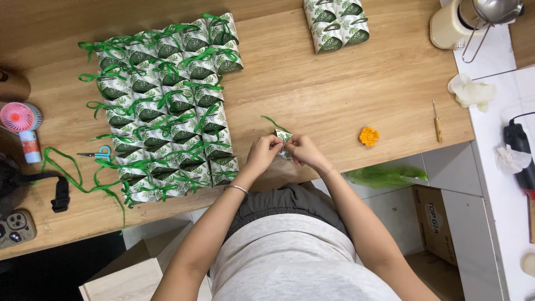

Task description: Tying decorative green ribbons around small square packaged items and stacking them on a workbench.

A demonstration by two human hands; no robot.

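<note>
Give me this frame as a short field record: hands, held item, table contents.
left hand: pinching the small box
right hand: pinching the same box from the other side
small box: white with green leaf print, green ribbon trailing up-left
finished boxes: ribboned, packed in rows on the wooden table
second stack: same print, far edge, no ribbon visible
scissors: teal handles, beside loose green ribbon
orange flower: right of hands

We see even, warm indoor light on the wooden table (345, 83); shadows stay soft and short. The white counter (501, 184) at right looks near overexposed. Focus holds sharp centrally, while the edges bend slightly outward.
</note>
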